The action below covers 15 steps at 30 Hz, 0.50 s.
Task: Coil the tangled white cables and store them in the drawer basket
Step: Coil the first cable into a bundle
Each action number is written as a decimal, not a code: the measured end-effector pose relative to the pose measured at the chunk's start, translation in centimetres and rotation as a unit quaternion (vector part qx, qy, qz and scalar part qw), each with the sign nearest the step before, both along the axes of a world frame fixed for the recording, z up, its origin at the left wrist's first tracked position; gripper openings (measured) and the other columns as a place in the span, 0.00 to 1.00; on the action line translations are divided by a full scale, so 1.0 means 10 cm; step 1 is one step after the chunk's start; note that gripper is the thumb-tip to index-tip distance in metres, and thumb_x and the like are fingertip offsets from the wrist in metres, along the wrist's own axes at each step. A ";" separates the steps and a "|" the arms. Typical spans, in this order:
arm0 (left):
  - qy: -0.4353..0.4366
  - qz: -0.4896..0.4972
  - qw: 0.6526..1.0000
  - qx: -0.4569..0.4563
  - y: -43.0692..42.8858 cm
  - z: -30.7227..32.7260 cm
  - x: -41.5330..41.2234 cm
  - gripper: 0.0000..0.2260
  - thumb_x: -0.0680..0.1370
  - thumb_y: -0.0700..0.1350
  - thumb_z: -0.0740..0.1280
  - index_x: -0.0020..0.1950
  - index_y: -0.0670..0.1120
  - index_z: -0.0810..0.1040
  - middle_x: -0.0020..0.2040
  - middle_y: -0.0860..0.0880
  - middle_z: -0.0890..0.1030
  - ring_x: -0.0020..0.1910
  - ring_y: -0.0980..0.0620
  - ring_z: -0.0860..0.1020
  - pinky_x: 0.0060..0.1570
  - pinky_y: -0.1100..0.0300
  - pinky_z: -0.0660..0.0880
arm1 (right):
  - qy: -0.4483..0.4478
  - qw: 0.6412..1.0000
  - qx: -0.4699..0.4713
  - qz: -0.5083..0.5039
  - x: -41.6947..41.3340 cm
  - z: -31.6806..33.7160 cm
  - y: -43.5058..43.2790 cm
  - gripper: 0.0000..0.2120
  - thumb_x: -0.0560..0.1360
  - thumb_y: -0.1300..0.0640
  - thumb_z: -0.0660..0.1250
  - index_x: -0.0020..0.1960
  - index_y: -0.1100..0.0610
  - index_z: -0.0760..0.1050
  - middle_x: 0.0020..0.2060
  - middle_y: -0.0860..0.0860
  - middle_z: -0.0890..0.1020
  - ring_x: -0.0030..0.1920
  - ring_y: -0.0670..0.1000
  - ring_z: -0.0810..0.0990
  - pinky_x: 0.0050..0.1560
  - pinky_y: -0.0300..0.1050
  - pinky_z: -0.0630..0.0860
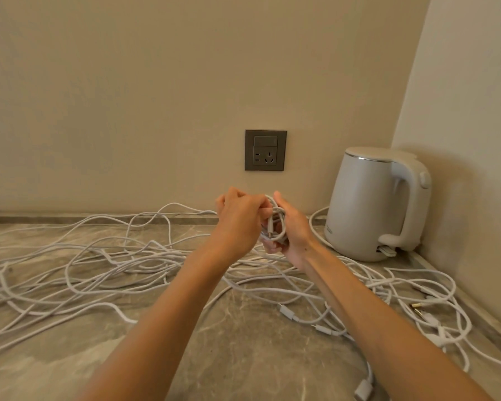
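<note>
A small coil of white cable (276,224) is held up above the counter between both hands, with a connector end showing in its middle. My right hand (291,227) holds the coil from the right, thumb up. My left hand (239,217) pinches a strand at the coil's top left, fingers curled. Many tangled white cables (119,273) lie spread over the marble counter (243,342), left and right of my arms, with plug ends (289,312) near my right forearm. No drawer basket is in view.
A white electric kettle (379,204) stands in the back right corner against the wall. A grey wall socket (265,150) sits behind my hands. The side wall closes the counter on the right. A cable runs along the kettle's base.
</note>
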<state>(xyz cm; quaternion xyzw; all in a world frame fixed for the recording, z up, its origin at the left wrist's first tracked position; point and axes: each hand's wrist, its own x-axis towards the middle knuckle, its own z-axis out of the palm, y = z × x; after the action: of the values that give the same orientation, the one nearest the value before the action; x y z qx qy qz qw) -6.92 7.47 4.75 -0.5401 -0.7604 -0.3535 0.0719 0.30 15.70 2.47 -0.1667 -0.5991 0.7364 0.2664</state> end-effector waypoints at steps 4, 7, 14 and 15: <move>0.072 0.033 0.997 -0.022 0.01 -0.03 0.01 0.11 0.81 0.46 0.54 0.52 0.46 0.76 0.52 0.51 0.68 0.58 0.51 0.59 0.52 0.58 0.51 | -0.012 1.000 0.017 -0.008 0.00 0.00 0.00 0.26 0.82 0.44 0.47 0.35 0.58 0.70 0.23 0.52 0.70 0.20 0.48 0.66 0.23 0.38 0.57; 0.044 0.034 0.998 -0.027 0.02 -0.05 -0.02 0.11 0.81 0.46 0.55 0.50 0.47 0.76 0.51 0.53 0.67 0.57 0.51 0.60 0.44 0.59 0.50 | -0.013 1.000 0.026 -0.005 -0.01 -0.01 -0.01 0.26 0.82 0.44 0.46 0.36 0.60 0.70 0.21 0.52 0.70 0.19 0.48 0.66 0.23 0.38 0.56; -0.059 0.054 0.996 0.041 0.04 -0.04 0.03 0.03 0.78 0.49 0.62 0.47 0.50 0.73 0.46 0.53 0.72 0.53 0.52 0.65 0.49 0.59 0.55 | -0.004 0.999 0.028 -0.034 -0.02 -0.02 0.00 0.28 0.82 0.42 0.46 0.39 0.60 0.73 0.26 0.55 0.72 0.23 0.48 0.68 0.21 0.37 0.62; -0.071 0.061 0.993 0.066 0.03 -0.03 0.04 0.04 0.77 0.49 0.64 0.46 0.50 0.72 0.46 0.53 0.73 0.51 0.52 0.66 0.48 0.59 0.56 | -0.004 0.999 0.030 -0.040 -0.02 -0.02 0.00 0.27 0.82 0.42 0.46 0.40 0.60 0.73 0.28 0.55 0.72 0.24 0.48 0.68 0.22 0.37 0.63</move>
<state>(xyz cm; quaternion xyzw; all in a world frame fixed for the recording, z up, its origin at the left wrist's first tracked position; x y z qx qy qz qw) -6.53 7.81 4.46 -0.4599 -0.7702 -0.4356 0.0745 0.08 15.69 2.22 -0.1854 -0.6147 0.7062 0.2985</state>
